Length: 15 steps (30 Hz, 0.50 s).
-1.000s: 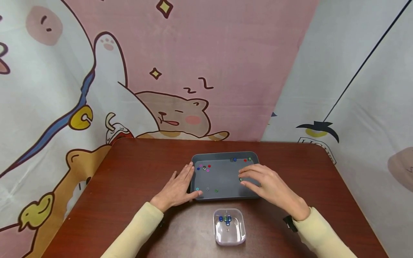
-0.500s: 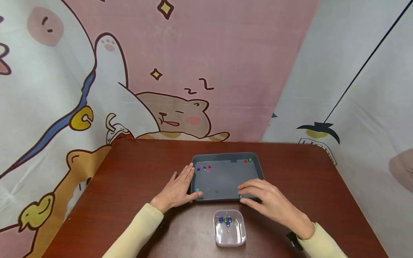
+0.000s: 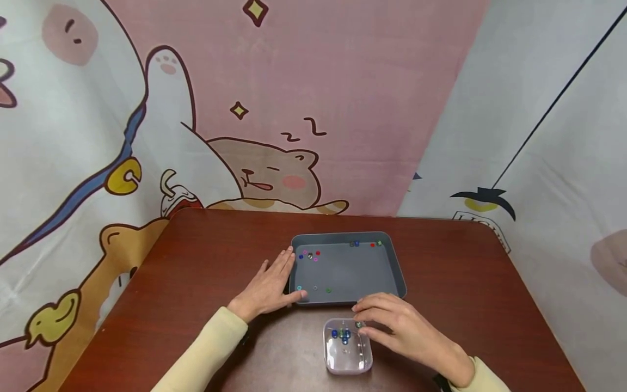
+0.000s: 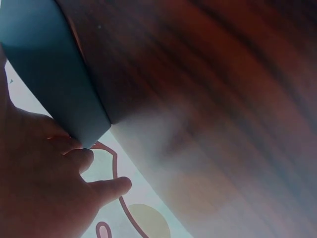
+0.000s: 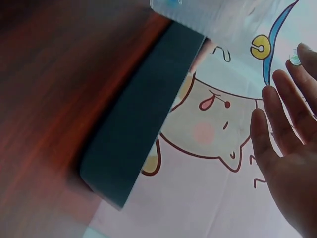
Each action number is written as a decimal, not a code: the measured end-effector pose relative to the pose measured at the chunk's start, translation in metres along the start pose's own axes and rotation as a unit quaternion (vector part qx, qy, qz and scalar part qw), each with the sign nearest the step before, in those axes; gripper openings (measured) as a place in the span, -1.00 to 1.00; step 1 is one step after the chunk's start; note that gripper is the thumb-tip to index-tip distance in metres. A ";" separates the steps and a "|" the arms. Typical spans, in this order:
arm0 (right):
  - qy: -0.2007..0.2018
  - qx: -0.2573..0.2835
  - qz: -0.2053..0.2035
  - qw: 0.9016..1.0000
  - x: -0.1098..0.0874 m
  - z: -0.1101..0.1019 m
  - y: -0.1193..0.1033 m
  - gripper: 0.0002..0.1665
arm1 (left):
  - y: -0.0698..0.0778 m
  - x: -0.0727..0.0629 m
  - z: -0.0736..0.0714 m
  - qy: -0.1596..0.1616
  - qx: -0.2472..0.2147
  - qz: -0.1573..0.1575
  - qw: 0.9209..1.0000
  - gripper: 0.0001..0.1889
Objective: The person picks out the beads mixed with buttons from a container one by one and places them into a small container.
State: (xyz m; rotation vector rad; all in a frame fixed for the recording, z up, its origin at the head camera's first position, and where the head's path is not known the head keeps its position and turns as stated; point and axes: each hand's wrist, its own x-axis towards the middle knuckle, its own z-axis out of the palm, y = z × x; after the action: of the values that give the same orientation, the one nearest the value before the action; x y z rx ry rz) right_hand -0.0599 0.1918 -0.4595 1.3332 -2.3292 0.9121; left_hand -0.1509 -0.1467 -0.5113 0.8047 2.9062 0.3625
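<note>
My left hand (image 3: 268,286) rests with straight fingers along the left side of a grey tray (image 3: 360,272); its thumb lies over the near left corner. Between thumb and index finger, my right hand (image 3: 404,329) pinches a small clear-green bead (image 5: 294,57), its other fingers extended. In the head view this hand is over the right back corner of a clear square plastic box (image 3: 349,363). Several blue and green beads (image 3: 345,341) lie inside the box. Small coloured beads and rings sit in the tray, including a red bead (image 3: 318,253) and a green ring (image 3: 329,290).
Both containers stand on a dark red-brown wooden table (image 3: 220,239), the box just in front of the tray. A printed cartoon cloth (image 3: 372,109) hangs behind the table's far edge. More beads, among them a blue bead (image 3: 356,243), lie along the tray's back side.
My right hand has carried the pinched bead from over the tray's right part toward me, across its near rim, to the box. My left hand has stayed in place.
</note>
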 end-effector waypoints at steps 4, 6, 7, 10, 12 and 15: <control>-0.019 0.009 0.006 1.000 -0.005 0.006 -0.004 -0.63 | 0.000 0.000 0.001 0.002 -0.004 0.002 1.000 0.12; -0.024 0.007 -0.001 1.000 -0.006 0.009 -0.005 -0.61 | 0.000 0.000 0.001 0.001 -0.005 0.002 1.000 0.13; -0.026 0.005 -0.004 1.000 -0.007 0.010 -0.005 -0.60 | 0.000 0.000 0.001 0.003 -0.007 0.003 1.000 0.12; -0.032 -0.003 -0.015 0.999 -0.010 0.014 -0.004 -0.68 | 0.000 0.000 0.001 0.004 -0.008 0.003 1.000 0.12; -0.034 -0.010 -0.025 0.999 -0.011 0.015 -0.003 -0.74 | 0.000 0.000 0.001 0.005 -0.008 0.002 1.000 0.12; -0.036 -0.012 -0.031 0.999 -0.011 0.016 -0.002 -0.80 | 0.001 0.000 0.000 0.004 -0.007 0.002 1.000 0.12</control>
State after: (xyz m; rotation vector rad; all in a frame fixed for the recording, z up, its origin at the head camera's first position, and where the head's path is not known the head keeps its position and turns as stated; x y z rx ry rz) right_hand -0.0512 0.1877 -0.4770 1.4428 -2.3295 0.8271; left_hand -0.1506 -0.1463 -0.5109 0.8075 2.9067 0.3880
